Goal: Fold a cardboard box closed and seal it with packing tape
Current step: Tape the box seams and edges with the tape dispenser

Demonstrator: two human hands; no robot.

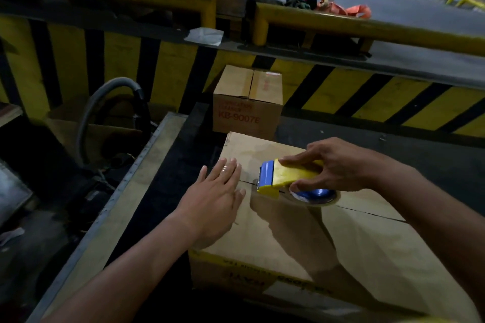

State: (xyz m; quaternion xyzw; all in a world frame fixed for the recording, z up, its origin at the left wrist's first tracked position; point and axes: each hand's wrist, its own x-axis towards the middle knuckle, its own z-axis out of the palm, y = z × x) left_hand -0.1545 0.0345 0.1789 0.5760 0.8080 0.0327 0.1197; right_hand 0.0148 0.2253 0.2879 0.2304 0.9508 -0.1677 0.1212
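A brown cardboard box [367,249] lies in front of me with its top flaps folded shut, the seam running across the top from left to right. My right hand [333,165] grips a yellow and blue tape dispenser [286,178] that rests on the seam near the left end; its tape roll [315,195] touches the flaps. My left hand [215,196] lies flat with fingers spread on the box's left edge, just left of the dispenser.
A second closed box [246,102] printed KB-9007E stands behind. A yellow and black striped wall [162,71] and yellow rails [367,26] run across the back. A grey hose [110,102] loops at the left, beside a metal-edged ledge [136,178].
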